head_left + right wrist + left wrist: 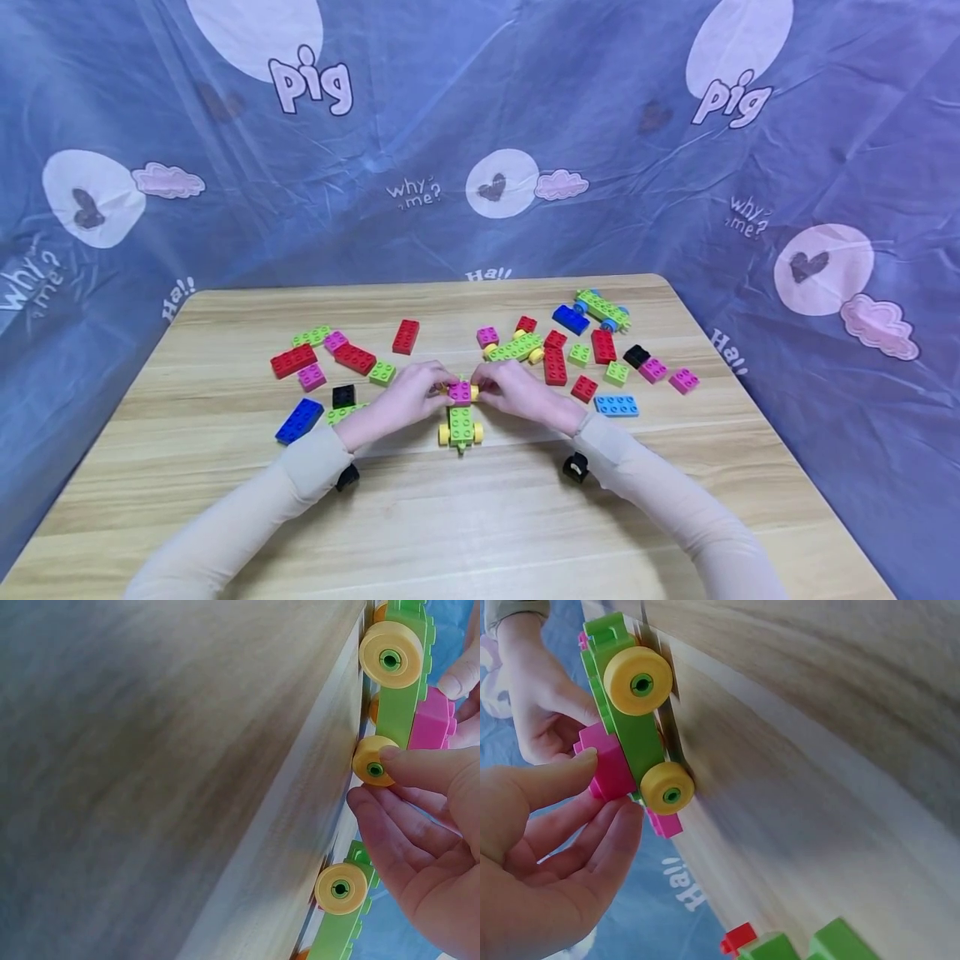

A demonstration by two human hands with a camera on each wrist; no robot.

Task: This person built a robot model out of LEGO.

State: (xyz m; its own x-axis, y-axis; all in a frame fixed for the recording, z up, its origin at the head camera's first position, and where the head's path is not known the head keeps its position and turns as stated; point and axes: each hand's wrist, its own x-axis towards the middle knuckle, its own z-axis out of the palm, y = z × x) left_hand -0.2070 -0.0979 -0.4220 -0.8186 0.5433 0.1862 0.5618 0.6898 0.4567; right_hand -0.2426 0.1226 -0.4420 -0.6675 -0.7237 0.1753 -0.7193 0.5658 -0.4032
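Sleeves (pixel 247 517); left grip (pixel 407 395) pinching pink brick (pixel 460 392), right grip (pixel 519 392) clamping wheel (pixel 365 760); green chassis (pixel 461 425) lengthwise away.

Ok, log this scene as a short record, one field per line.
Left hand: pinches a pink brick
Right hand: holds the green car base at a yellow wheel
Pink brick: on top of that base; fully seated, cannot tell
Other bases: one with yellow wheels, one with blue wheels
Loose bricks: several colours
Surface: wood-grain table
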